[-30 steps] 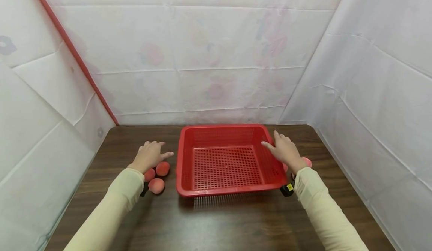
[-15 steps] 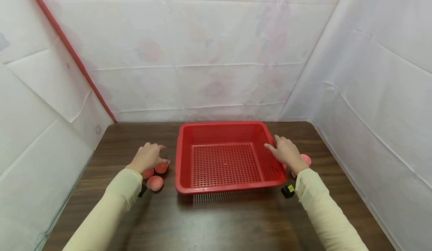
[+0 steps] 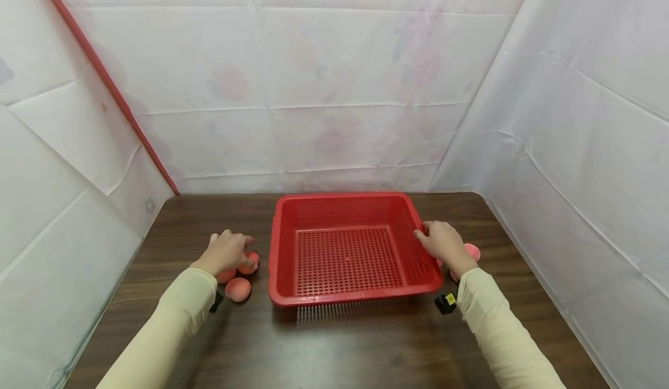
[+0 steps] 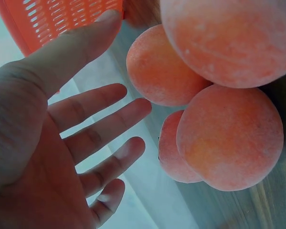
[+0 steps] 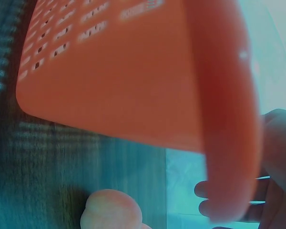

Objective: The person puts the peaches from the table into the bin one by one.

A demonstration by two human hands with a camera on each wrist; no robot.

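Note:
On the left side of the table, my left hand [image 3: 226, 252] hovers at a cluster of several peaches, the closest one [image 3: 249, 263] just under its thumb. In the left wrist view its fingers are spread and loosely bent, apart from the peach [image 4: 231, 138] beside them. My right hand [image 3: 443, 242] is at the right rim of a red plastic basket [image 3: 355, 291], fingertips overlapping that rim. The right wrist view has loosely bent fingers [image 5: 257, 212] partly hidden behind the basket's rim [image 5: 229, 119]. Inside the basket only its perforated bottom shows.
More peaches lie under the right forearm, one pink peach [image 3: 472, 252] to its right. A black device with a yellow label [image 3: 446, 303] sits by the right wrist. White patterned sheeting [image 3: 334, 87] walls the brown wooden table [image 3: 334, 348] at the back and sides.
My left hand has lowered toward the peaches, its thumb coming down over the nearest one. The right hand has lowered slightly at the basket's right rim. The basket stays in place.

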